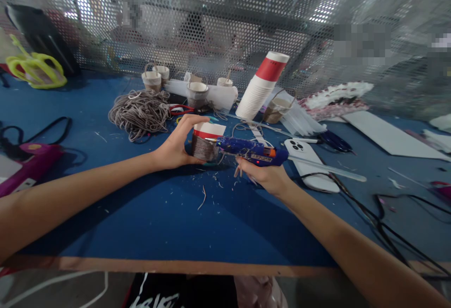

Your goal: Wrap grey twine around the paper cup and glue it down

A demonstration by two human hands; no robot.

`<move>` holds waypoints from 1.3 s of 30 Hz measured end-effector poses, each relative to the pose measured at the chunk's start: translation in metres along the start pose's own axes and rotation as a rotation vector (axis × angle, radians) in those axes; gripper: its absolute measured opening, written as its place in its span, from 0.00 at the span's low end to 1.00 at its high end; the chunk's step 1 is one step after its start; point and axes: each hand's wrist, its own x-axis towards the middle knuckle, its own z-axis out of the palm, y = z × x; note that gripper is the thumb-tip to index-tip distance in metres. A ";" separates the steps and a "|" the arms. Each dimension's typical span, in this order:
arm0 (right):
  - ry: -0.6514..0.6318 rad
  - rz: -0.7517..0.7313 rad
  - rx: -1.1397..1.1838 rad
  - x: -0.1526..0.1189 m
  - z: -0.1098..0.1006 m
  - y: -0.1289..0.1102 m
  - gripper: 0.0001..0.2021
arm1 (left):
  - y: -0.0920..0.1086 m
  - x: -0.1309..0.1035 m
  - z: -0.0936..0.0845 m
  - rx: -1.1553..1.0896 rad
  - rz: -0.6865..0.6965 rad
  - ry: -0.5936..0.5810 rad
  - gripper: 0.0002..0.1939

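Gripping a cord-wrapped cup (201,146), L hand (172,148) has its thumb low & fingers up by the top end. Cup is at mid-table, just above the blue tabletop (141,223) or on it, can't tell which; white & red show above the brown cord. R hand (270,177) is closed round the handle of a blue glue gun (243,147), nozzle pointing L at the cord; can't tell if tip touches. 1 clear glue stick (331,168) pokes out the back, over a white phone (315,169). Cord heap (141,113) sits beyond L hand; tilted cup stack (259,89) beyond the gun; magenta glue gun (38,162) far L, near L forearm.
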 end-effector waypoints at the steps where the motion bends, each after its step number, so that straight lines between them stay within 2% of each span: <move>1: -0.007 0.005 0.000 0.000 0.000 0.000 0.14 | 0.000 0.000 0.000 0.004 -0.002 0.000 0.44; 19: 0.013 0.024 -0.018 0.000 0.000 0.003 0.14 | 0.000 -0.001 0.000 -0.004 -0.007 -0.001 0.44; 30: 0.013 0.043 -0.013 -0.001 0.000 0.003 0.14 | -0.002 -0.002 0.002 -0.038 0.008 0.001 0.47; 39: 0.009 -0.022 -0.045 -0.001 -0.002 0.003 0.15 | 0.001 -0.001 0.000 -0.047 -0.020 -0.003 0.42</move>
